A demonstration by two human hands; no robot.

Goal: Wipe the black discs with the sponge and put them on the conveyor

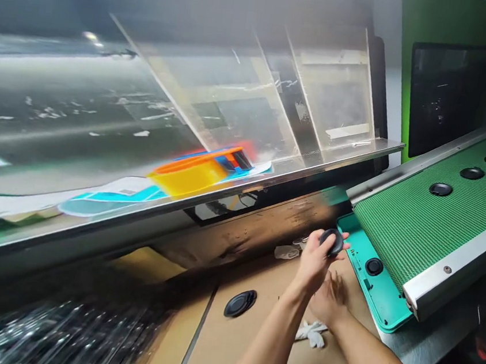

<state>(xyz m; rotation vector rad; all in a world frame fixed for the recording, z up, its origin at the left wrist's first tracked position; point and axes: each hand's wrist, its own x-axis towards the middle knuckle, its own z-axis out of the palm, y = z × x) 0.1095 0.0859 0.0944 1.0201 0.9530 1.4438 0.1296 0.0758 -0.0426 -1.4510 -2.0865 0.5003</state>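
Note:
My left hand grips a round black plastic part like a shallow cap, with the thumb across its face. Just below and behind it, partly covered by the left wrist, is my right hand; its visible fingers are apart, over the cardboard, and no object shows in them. Another black disc-shaped part lies on the cardboard to the left. A similar black round part rests in the teal tray at the conveyor's end.
A green conveyor belt with metal side rails carries several black round parts on the right. White crumpled gloves lie on the cardboard. A ledge with a yellow-orange tape roll runs above. Clear plastic wrapping is blurred at lower left.

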